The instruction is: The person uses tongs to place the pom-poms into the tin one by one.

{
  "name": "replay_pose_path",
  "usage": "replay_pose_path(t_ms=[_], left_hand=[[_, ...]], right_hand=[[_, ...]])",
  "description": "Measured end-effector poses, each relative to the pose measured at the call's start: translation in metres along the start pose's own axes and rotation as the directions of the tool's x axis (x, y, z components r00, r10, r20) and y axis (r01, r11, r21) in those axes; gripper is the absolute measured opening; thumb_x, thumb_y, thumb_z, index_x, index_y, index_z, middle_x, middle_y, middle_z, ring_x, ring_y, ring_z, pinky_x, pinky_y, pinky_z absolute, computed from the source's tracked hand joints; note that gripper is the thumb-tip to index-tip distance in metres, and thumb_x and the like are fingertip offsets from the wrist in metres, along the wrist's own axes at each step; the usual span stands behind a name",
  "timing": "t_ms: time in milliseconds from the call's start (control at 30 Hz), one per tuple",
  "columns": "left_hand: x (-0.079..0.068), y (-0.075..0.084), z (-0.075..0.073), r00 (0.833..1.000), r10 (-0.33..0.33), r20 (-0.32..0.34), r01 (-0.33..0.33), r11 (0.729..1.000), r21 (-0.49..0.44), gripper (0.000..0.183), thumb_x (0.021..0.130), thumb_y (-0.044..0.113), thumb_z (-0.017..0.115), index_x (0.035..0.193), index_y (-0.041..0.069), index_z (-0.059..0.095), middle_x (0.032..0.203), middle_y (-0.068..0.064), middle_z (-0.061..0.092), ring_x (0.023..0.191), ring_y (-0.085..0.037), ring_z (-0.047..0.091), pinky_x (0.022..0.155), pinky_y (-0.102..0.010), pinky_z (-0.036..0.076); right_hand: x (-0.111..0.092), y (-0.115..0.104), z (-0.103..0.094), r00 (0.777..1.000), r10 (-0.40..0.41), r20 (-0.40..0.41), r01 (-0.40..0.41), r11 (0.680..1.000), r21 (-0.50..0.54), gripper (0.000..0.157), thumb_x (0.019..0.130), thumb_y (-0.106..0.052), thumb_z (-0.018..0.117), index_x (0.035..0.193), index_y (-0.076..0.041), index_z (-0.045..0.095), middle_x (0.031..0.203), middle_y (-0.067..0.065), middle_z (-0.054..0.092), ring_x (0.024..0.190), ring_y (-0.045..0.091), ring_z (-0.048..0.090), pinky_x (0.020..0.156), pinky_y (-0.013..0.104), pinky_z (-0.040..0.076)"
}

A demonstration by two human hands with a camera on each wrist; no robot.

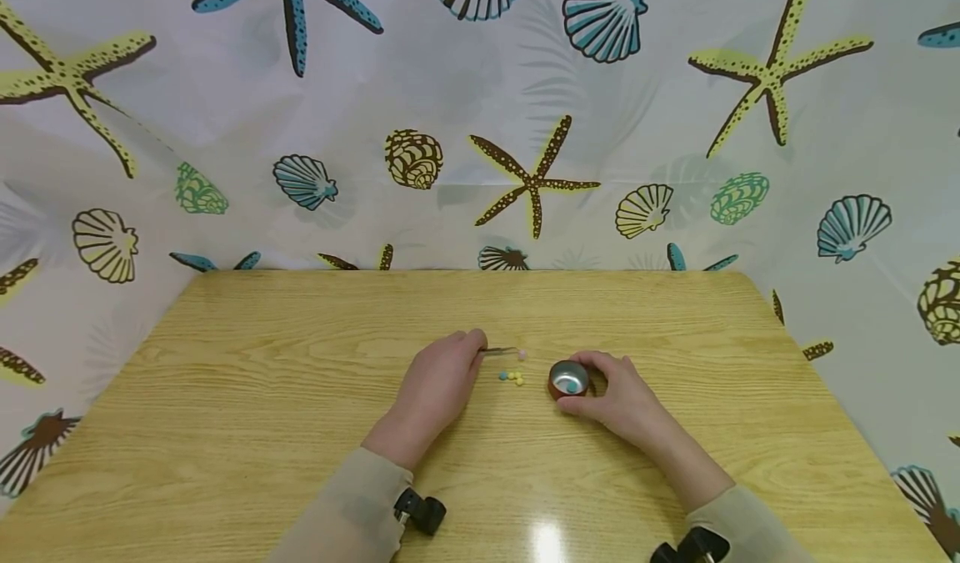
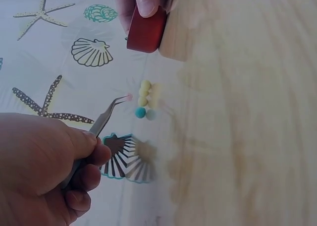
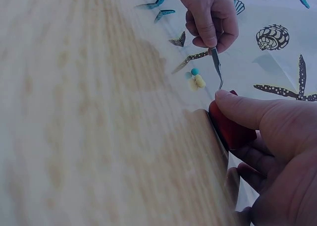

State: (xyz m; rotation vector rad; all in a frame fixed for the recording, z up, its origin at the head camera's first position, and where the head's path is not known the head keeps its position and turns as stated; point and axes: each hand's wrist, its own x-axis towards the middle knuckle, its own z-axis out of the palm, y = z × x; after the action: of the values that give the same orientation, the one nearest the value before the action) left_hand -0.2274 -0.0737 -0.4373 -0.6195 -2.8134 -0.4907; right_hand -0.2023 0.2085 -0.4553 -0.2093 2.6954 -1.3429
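Observation:
My left hand [image 1: 442,379] pinches a pair of bent-tip metal tweezers [image 2: 102,120] between thumb and fingers. At the tweezers' tips is a small pink bead [image 2: 130,96]; whether it is lifted off the table I cannot tell. On the right, my right hand [image 1: 618,396] grips a small red cup [image 3: 232,127] with thumb and fingers round its sides. The cup's inside is silvery, and something blue, likely a bead [image 1: 572,386], lies in it. Between the hands sit several yellow beads [image 2: 143,93] and one blue bead [image 2: 140,112], close together on the table.
The wooden table [image 1: 262,404] spreads out on all sides of the hands. Behind it and along its sides hangs a white cloth [image 1: 450,71] printed with starfish and shells. Black wrist cameras [image 1: 423,513] sit on both sleeves.

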Motion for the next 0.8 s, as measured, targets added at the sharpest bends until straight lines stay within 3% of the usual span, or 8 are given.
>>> replay_pose_path(t_ms=[233, 633, 800], left_hand=[[0.000, 0.004, -0.005, 1.000, 0.016, -0.021, -0.016, 1.000, -0.022, 0.005, 0.113, 0.013, 0.067, 0.115, 0.010, 0.070, 0.094, -0.004, 0.071, 0.080, -0.020, 0.067, 0.073, -0.039, 0.058], [-0.004, 0.028, -0.020, 0.997, 0.067, -0.029, -0.069, 0.995, -0.074, 0.007, 0.113, 0.014, 0.066, 0.115, 0.011, 0.072, 0.094, -0.001, 0.070, 0.081, -0.018, 0.065, 0.073, -0.038, 0.056], [-0.005, 0.037, -0.021, 0.997, 0.083, -0.003, -0.083, 0.992, -0.097, 0.008, 0.114, 0.015, 0.065, 0.117, 0.012, 0.072, 0.096, 0.000, 0.070, 0.084, -0.018, 0.064, 0.074, -0.038, 0.056]], right_hand=[[0.001, 0.000, 0.000, 1.000, -0.014, -0.001, 0.014, 1.000, 0.003, 0.066, 0.092, -0.032, 0.095, 0.146, -0.008, 0.066, 0.147, 0.016, 0.066, 0.163, 0.059, 0.008, 0.127, 0.075, 0.014], [0.002, -0.001, 0.000, 0.999, -0.031, -0.009, 0.031, 0.999, -0.010, 0.066, 0.092, -0.032, 0.095, 0.145, -0.008, 0.066, 0.146, 0.016, 0.067, 0.162, 0.057, 0.018, 0.128, 0.073, 0.014], [0.001, -0.001, 0.000, 0.999, -0.037, -0.010, 0.037, 0.999, 0.003, 0.064, 0.092, -0.031, 0.095, 0.144, -0.008, 0.067, 0.144, 0.015, 0.068, 0.162, 0.055, 0.021, 0.129, 0.072, 0.011]])
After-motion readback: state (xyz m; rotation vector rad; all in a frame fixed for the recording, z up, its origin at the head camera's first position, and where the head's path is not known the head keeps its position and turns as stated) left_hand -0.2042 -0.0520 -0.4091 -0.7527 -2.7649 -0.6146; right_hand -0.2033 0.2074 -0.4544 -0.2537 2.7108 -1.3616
